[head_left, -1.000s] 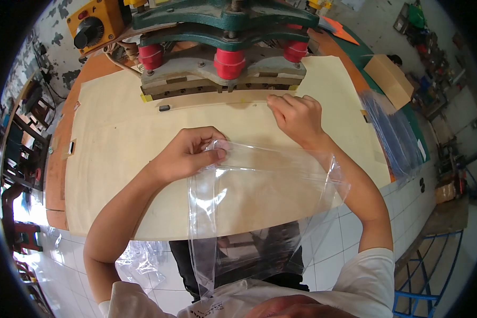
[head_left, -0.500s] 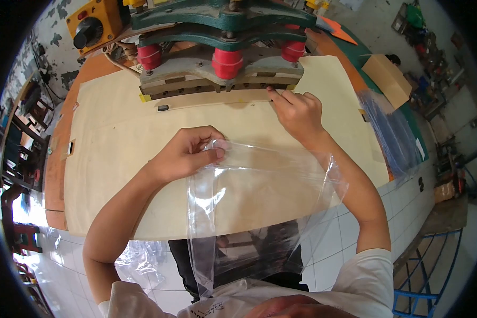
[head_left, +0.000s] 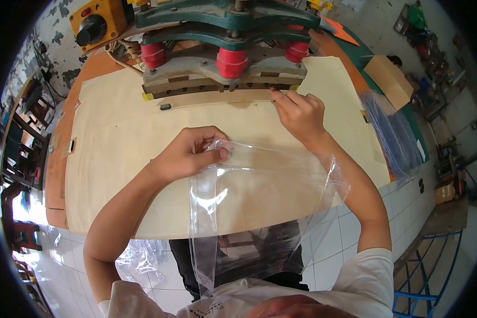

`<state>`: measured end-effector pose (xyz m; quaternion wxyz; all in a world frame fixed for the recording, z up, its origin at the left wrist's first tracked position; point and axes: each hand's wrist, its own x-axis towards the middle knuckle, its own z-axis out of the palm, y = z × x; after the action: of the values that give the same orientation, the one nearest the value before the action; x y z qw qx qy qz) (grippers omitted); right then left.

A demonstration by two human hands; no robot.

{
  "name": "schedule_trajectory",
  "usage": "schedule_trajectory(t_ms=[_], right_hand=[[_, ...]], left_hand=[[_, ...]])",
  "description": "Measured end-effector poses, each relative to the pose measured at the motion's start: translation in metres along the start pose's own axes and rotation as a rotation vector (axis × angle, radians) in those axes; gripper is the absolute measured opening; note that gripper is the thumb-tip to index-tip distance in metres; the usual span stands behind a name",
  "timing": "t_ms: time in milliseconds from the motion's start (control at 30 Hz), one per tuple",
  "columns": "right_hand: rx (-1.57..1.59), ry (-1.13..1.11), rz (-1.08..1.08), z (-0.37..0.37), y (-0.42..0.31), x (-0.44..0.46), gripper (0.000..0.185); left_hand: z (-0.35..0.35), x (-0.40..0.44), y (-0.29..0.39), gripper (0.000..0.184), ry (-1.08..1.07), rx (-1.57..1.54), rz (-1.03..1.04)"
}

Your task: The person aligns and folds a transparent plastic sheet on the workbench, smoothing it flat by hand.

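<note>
My left hand (head_left: 193,153) pinches the upper left corner of a clear plastic sheet (head_left: 259,191) between thumb and fingers. The sheet hangs over the table's front edge towards my lap, and its right side lies against my right forearm. My right hand (head_left: 302,116) is at the right end of the press's lower metal bar (head_left: 222,87), fingers curled and index fingertip at the bar's underside. Whatever its fingers may hold is too small or hidden to make out. Green arms and red insulators (head_left: 231,63) make up the press (head_left: 228,21) above.
Cream board (head_left: 127,132) covers the wooden table, with a small dark piece (head_left: 166,107) on it. A yellow control box (head_left: 98,24) stands at the back left. At the right are a stack of clear sheets (head_left: 392,132) and a cardboard box (head_left: 389,82). Crumpled plastic (head_left: 140,259) lies below left.
The view has shifted very slightly. Both hands keep almost the same position, the left one still on the plastic sheet and the right one at the bar.
</note>
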<state>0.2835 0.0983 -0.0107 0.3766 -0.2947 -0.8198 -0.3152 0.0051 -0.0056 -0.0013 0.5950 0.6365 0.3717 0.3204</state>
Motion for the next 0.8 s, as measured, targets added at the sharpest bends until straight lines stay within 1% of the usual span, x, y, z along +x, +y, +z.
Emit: schedule_trajectory(t_ms=[200, 267, 400, 467, 567, 700, 767, 800], right_hand=[[0.035, 0.002, 0.024, -0.0005, -0.0007, -0.0002, 0.015], [-0.007, -0.056, 0.031, -0.0033, -0.0020, 0.0001, 0.012], [0.024, -0.065, 0.072, -0.0001, -0.0010, -0.0030, 0.011], [0.088, -0.175, 0.103, 0.0026, 0.0020, -0.0057, 0.010], [0.106, -0.116, 0.061, 0.0011, -0.0012, -0.0043, 0.009], [0.121, -0.084, 0.074, 0.0027, 0.0001, -0.0042, 0.007], [0.094, -0.006, 0.041, 0.0016, 0.0010, -0.0032, 0.006], [0.092, -0.008, 0.042, 0.0014, 0.0022, -0.0022, 0.006]], left_hand=[[0.0010, 0.0005, -0.0008, 0.018, 0.005, 0.010, 0.028], [0.0015, 0.0006, -0.0007, 0.019, 0.010, 0.014, 0.044], [0.0013, 0.0010, -0.0017, 0.018, 0.011, 0.014, 0.032], [0.0019, 0.0013, -0.0015, 0.018, 0.008, 0.017, 0.034], [0.0013, 0.0007, 0.0003, 0.016, 0.011, -0.005, 0.012], [0.0020, -0.0009, 0.0047, 0.017, 0.007, 0.029, -0.006], [0.0021, 0.0000, 0.0041, 0.018, 0.008, 0.037, -0.012], [0.0018, 0.0003, 0.0023, 0.019, 0.011, 0.033, 0.001]])
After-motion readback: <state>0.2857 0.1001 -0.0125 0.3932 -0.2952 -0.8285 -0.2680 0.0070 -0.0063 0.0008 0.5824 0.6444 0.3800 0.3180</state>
